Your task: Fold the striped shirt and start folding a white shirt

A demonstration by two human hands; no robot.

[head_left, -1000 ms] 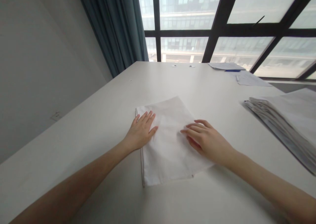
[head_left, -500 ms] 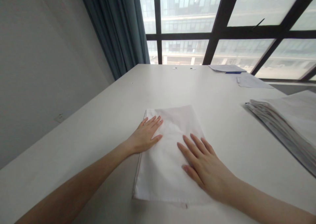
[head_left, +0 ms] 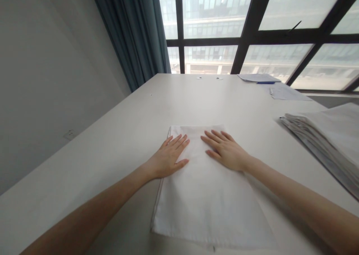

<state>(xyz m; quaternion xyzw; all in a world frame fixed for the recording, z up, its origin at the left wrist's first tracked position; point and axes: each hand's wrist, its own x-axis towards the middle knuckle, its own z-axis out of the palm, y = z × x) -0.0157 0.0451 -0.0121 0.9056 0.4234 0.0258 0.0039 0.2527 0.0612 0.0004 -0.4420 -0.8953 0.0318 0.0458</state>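
Note:
A folded white cloth [head_left: 202, 199] lies on the white table [head_left: 117, 135] in front of me, its layered edge showing along the left side. My left hand [head_left: 172, 155] rests flat on the cloth's upper left part, fingers apart and pointing away from me. Across from it, my right hand [head_left: 224, 148] lies palm down on the upper right part with its fingers stretched out. Neither hand grips anything. The right hand and forearm hide part of the cloth's right edge.
A stack of folded white cloths [head_left: 331, 135] sits at the table's right edge. Farther back are sheets of paper [head_left: 290, 93] and a blue pen [head_left: 265, 82]. A dark blue curtain [head_left: 140, 34] and a window stand behind the table, with a wall on the left.
My right hand has slid away from me, from the cloth's lower right to its upper right. The cloth's far edge sits slightly nearer me. My left hand has barely shifted.

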